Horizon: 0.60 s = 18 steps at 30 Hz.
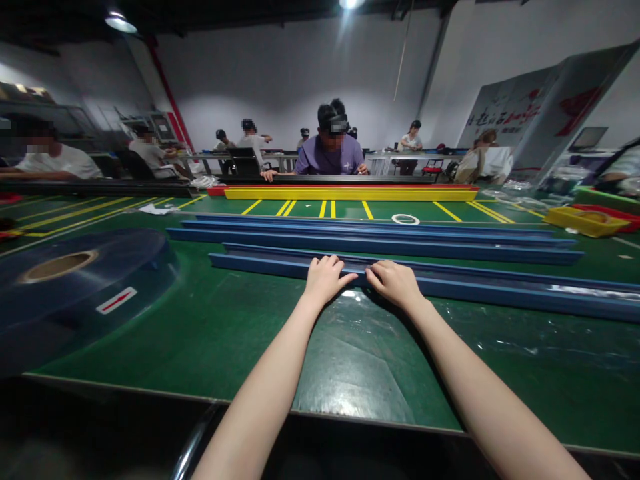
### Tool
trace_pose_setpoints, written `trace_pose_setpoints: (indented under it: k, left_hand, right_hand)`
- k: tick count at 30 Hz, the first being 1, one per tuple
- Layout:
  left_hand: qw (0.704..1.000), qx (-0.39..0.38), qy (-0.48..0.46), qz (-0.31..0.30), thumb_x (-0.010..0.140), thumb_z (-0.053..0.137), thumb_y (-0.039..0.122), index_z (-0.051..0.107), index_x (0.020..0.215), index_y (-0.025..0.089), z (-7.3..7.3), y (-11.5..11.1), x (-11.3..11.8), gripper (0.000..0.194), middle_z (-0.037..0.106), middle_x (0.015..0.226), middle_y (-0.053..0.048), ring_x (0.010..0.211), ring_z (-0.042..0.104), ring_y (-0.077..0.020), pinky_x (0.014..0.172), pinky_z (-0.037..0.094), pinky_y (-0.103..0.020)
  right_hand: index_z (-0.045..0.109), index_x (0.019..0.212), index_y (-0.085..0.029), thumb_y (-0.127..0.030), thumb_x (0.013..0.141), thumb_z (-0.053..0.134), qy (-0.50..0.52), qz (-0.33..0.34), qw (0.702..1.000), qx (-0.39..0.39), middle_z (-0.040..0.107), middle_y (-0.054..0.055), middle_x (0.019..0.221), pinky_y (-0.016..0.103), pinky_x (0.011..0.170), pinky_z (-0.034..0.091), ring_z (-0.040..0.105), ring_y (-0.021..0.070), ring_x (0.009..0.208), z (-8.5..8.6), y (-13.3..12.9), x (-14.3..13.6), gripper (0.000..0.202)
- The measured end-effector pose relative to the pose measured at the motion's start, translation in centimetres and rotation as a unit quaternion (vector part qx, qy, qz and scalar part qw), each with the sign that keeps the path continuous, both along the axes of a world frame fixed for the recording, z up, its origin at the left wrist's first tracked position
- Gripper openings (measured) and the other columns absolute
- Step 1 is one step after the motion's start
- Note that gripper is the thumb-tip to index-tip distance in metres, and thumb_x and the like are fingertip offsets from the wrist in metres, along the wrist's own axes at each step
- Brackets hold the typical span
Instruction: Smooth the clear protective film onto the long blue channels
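Observation:
A long blue plastic channel strip (260,262) lies across the green table in front of me. My left hand (327,277) grips it near its middle, fingers curled over the top and thumb stretched to the right along the near side. Close beside it, my right hand (393,279) also holds the strip, with its fingers bent over the top. Whether clear film is pinched under the fingertips is hidden. Clear plastic film (590,292) shines inside the strip's right part, and a transparent sheet (360,373) lies on the table between my forearms.
A large roll of clear film (130,267) stands at the left. Behind my strip lie more blue channels (350,240), then yellow (350,194) and red strips. A white ring (405,219) and a yellow tray (585,221) are farther back. A person (330,153) sits opposite.

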<state>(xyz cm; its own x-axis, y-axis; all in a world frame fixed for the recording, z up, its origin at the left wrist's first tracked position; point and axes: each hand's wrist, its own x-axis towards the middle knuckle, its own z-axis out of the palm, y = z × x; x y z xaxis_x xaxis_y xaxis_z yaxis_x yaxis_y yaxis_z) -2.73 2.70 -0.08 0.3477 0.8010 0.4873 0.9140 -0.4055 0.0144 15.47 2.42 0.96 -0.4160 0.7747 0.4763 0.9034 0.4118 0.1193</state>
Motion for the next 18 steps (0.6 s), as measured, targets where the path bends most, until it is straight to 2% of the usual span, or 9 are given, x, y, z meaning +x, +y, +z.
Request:
trace_pose_setpoints:
  k: [3,8,18]
  left_hand:
    - [1.0,-0.003,-0.001,0.002,0.083,0.036,0.057,0.061,0.091,0.018,0.0,0.0,0.0,0.047,0.061,0.098,-0.008,0.094,0.051,-0.0219,0.078,0.032,-0.034]
    - [1.0,-0.015,-0.008,0.004,0.084,0.036,0.057,0.061,0.091,0.017,0.2,-0.1,0.0,0.047,0.061,0.096,-0.009,0.094,0.052,-0.0229,0.08,0.032,-0.036]
    - [1.0,-0.013,-0.007,0.0,0.084,0.037,0.057,0.06,0.09,0.018,0.1,0.0,0.0,0.046,0.062,0.095,-0.008,0.094,0.052,-0.0226,0.079,0.032,-0.035]
  right_hand:
    - [0.062,0.072,-0.017,-0.034,0.088,0.032,0.016,0.009,0.999,0.042,0.064,0.005,0.075,0.025,0.057,0.025,0.053,0.012,0.069,-0.2,0.1,-0.1,0.038]
    - [0.06,0.063,-0.016,-0.034,0.089,0.031,0.042,-0.014,0.993,0.107,0.06,0.005,0.068,0.025,0.054,0.023,0.05,0.0115,0.065,-0.5,0.5,-0.2,0.042]
    - [0.062,0.06,-0.016,-0.033,0.087,0.032,0.066,-0.073,0.992,0.079,0.062,0.006,0.064,0.026,0.051,0.021,0.053,0.0115,0.061,-0.5,1.3,-0.9,0.044]
